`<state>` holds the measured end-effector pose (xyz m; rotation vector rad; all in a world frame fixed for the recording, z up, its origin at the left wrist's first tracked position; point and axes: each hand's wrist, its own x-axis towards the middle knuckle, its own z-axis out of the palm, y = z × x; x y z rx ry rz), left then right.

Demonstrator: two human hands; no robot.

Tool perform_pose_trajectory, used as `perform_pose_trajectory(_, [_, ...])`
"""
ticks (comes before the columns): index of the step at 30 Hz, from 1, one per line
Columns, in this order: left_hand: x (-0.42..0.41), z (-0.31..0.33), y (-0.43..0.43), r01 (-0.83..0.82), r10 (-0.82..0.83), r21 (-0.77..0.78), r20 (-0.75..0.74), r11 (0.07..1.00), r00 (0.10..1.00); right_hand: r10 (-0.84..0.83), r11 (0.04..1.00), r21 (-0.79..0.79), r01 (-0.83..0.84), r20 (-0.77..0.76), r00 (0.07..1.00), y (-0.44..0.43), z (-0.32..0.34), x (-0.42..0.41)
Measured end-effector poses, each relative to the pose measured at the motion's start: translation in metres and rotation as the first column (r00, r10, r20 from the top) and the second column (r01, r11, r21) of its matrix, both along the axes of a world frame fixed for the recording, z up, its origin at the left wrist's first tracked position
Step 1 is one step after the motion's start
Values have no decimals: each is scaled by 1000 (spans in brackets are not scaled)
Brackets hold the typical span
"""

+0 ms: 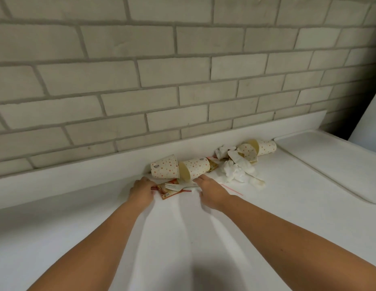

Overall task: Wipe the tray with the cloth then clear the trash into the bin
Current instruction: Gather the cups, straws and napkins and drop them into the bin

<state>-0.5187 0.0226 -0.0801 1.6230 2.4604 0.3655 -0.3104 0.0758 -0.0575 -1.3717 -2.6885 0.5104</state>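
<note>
Left hand (142, 190): palm down, fingertips at striped straw (154, 188) beside sauce packet (168, 193); grip impossible to tell.
Right hand (210, 191): palm down over white fork (175, 186) handle; grip likewise unclear.
Trash: dotted cups (165, 167), crumpled napkins (235, 171), along the wall on counter (99, 227).
Tray (334, 162): right of the trash.

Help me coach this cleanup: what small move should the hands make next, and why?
Probably bring the left hand and right hand together to gather the fork and packet lying between them. The hands flank that small pile on the counter, and neither plainly grips anything. The tipped cups and crumpled napkins lie just beyond, so they can wait. No bin is in view.
</note>
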Motion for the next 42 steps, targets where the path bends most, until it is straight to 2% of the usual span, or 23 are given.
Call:
perform_pose_trajectory(5, [3,2,-7,44,-82,123,327,991,941,32,999,32,-36,114,993,14,-11,-17])
perform_pose_trajectory(9, [11,4,-13,147,-180,134,282,980,943,69,991,100,-92,210,975,12,-8,-24])
perform_pose_trajectory(11, [16,6,-12,140,-161,103,250,985,955,84,986,119,-117,256,963,12,-1,-27])
perform_pose_trajectory(13, [20,6,-10,131,-135,33,241,991,961,57,990,116,-85,223,973,11,3,-31])
perform_pose_trajectory(17, [30,9,-10,162,-127,-173,199,971,972,-23,995,-93,26,25,999,8,-1,-41])
perform_pose_trajectory(21, [36,12,-14,178,-127,-288,187,941,974,4,965,-261,6,38,999,-2,-7,-47])
perform_pose_trajectory(25, [43,14,-16,208,-172,-313,140,927,975,-42,934,-356,31,-23,999,-1,-2,-41])
perform_pose_trajectory(28, [48,16,-18,208,-215,-323,13,923,976,-88,932,-359,49,-92,992,0,0,-33])
perform_pose_trajectory(30, [51,16,-21,183,-196,-313,-9,932,981,-113,933,-356,63,-124,986,2,1,-29])
perform_pose_trajectory(38, [50,15,-24,128,-108,-237,97,963,989,60,988,-139,-67,-50,997,15,31,-12])
perform_pose_trajectory(42, [40,19,-25,52,-35,-189,96,981,995,-18,994,-111,-2,-171,985,24,44,-6])
